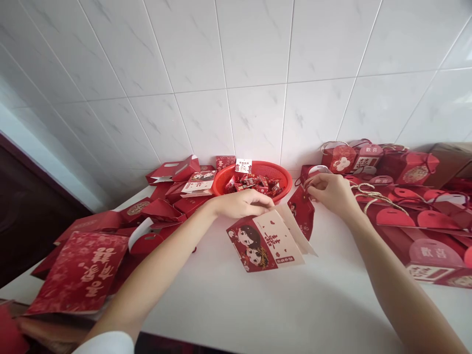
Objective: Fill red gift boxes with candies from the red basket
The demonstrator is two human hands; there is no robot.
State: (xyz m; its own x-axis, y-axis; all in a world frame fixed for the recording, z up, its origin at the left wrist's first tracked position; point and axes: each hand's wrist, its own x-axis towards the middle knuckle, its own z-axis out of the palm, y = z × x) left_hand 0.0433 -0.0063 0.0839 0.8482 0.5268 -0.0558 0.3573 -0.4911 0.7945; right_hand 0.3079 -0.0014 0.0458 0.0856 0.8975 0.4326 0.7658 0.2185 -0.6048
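Note:
My left hand (245,203) has its fingers curled over the top edge of a red and cream card box (267,241) printed with two cartoon faces, which leans at a tilt above the white table (221,300). To its right, my right hand (328,192) pinches the upper edge of a red printed piece (303,212), whose left part sits behind the cream flap of the box. Behind my left hand stands a red plastic basket (285,179) with small red wrapped packets (258,183) in it.
Red flat and part-folded boxes (83,270) are piled at the left. Several red boxes with rope handles (409,167) crowd the right side, near a brown carton (453,160). A white tiled wall (258,118) rises behind the table.

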